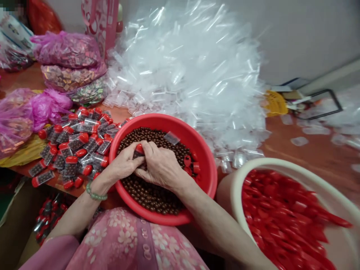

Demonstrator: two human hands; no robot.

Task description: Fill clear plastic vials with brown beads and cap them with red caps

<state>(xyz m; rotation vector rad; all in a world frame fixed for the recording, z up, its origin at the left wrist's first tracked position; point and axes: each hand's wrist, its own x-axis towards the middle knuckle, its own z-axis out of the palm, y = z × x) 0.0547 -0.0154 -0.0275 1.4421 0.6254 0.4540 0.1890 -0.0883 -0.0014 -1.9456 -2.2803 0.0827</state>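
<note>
My left hand (pixel 126 161) and my right hand (pixel 163 165) meet over a red basin (pixel 206 165) full of small brown balls (pixel 153 195). Between them is a small container with a red cap (pixel 138 149). Fingers of both hands are closed around it, and most of its body is hidden. A clear plastic case (pixel 172 138) lies on the balls behind my right hand. Several loose red caps (pixel 194 165) rest inside the basin at its right. Left of the basin, many filled clear containers with red caps (pixel 70 165) lie heaped on the table.
A big pile of clear plastic cases (pixel 191 71) rises behind the basin. At the right stands a cream tub (pixel 239 180) holding red caps (pixel 281 217). Pink bags (pixel 67 48) of small pieces sit at the back left. Below the table's left edge, a cardboard box (pixel 14 221) holds more red-capped containers.
</note>
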